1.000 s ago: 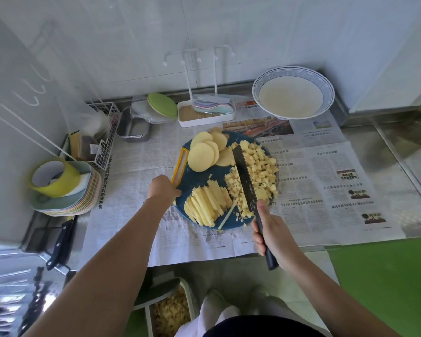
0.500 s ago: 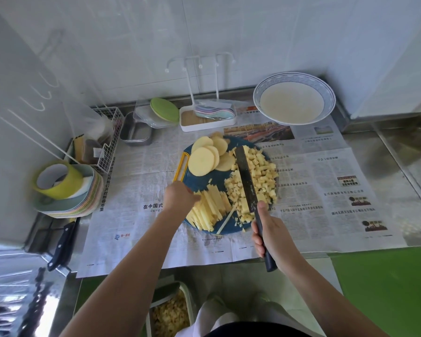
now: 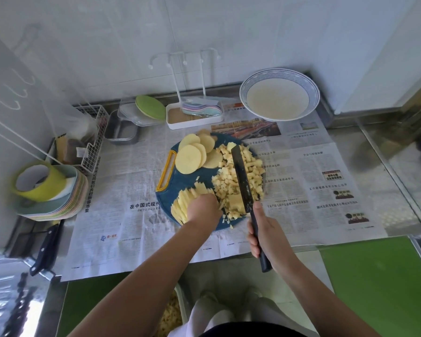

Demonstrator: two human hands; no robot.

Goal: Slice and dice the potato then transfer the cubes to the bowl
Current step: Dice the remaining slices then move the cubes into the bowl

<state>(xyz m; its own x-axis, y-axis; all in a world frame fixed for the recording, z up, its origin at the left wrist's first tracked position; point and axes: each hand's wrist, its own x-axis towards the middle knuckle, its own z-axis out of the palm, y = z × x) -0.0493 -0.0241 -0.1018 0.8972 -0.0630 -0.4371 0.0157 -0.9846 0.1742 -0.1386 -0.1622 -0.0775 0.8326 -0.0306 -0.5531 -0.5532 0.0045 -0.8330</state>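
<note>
Centre frame: potato strips, long axis toward upper right, covered by left hand, finger curl indiscernible; knife clasped by right hand, blade laid over cubes.

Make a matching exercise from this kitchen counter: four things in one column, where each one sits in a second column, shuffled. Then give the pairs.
Things
1. potato slices
2. potato sticks
3. potato cubes
4. bowl

Places
A. near side of the board, partly under the left hand
B. far side of the board, overlapping one another
C. on the newspaper beyond the board, close to the wall
D. right part of the board, with the knife blade across them

Pairs: 1-B, 2-A, 3-D, 4-C
</note>
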